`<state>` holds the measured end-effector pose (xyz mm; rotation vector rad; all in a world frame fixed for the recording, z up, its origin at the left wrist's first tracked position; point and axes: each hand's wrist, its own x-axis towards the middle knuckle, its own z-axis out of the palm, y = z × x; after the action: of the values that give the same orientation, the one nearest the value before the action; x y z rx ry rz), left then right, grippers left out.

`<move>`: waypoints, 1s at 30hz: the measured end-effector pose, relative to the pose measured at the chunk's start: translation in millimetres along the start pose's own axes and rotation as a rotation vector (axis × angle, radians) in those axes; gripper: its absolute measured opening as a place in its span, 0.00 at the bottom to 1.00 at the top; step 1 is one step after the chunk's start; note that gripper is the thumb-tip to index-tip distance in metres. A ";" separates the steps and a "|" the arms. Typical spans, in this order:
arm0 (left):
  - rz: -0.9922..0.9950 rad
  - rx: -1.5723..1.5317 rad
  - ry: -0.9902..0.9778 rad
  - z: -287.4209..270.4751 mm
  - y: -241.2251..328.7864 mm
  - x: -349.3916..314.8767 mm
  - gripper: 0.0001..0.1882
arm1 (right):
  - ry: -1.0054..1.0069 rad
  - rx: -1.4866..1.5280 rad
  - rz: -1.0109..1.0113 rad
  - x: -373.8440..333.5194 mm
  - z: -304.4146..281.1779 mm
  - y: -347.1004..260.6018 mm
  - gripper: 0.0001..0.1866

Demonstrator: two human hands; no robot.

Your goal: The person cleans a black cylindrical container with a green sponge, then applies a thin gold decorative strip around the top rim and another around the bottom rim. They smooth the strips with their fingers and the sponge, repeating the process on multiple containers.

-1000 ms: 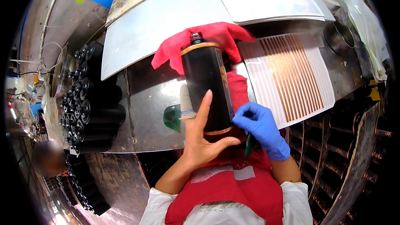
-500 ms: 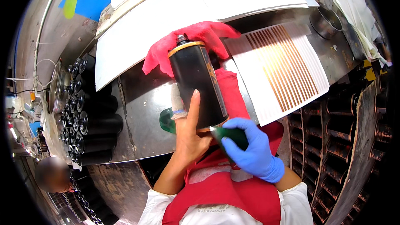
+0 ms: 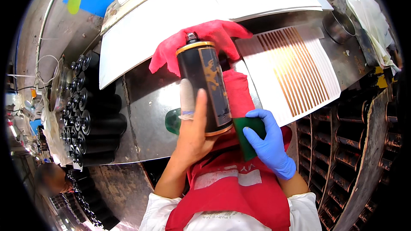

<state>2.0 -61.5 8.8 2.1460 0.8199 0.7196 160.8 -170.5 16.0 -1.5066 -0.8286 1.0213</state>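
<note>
Bottle (image 3: 204, 86) turned; left fingers (image 3: 200, 109), partly hidden, grip it; right fingers (image 3: 267, 119) grasp green scraper (image 3: 240, 139).

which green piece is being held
The flat dark-green piece in the blue-gloved right hand; the other green piece lies on the grey metal table.

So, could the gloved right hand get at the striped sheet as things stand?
Probably yes: the sheet lies just beyond the right hand with nothing between them, though that hand holds a flat green piece.

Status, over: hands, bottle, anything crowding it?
Left hand holding black bottle. Right gloved hand pinching flat green piece. Pink cloth close beside bottle.
</note>
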 end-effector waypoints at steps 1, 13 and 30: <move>-0.098 -0.197 -0.025 3.6 -14.0 -10.6 0.50 | -0.003 0.003 -0.031 0.9 0.3 3.8 0.16; -0.086 0.264 0.005 -10.5 -0.9 -14.7 0.61 | 0.072 -0.012 -0.104 1.5 -2.0 -8.2 0.16; -0.085 0.345 0.044 -17.3 9.2 -4.7 0.54 | 0.130 -0.070 -0.107 6.1 -4.1 0.0 0.14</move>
<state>-10.0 -62.7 24.9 2.3870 1.1185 0.6182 167.0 -166.6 15.2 -1.5533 -0.8501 0.8145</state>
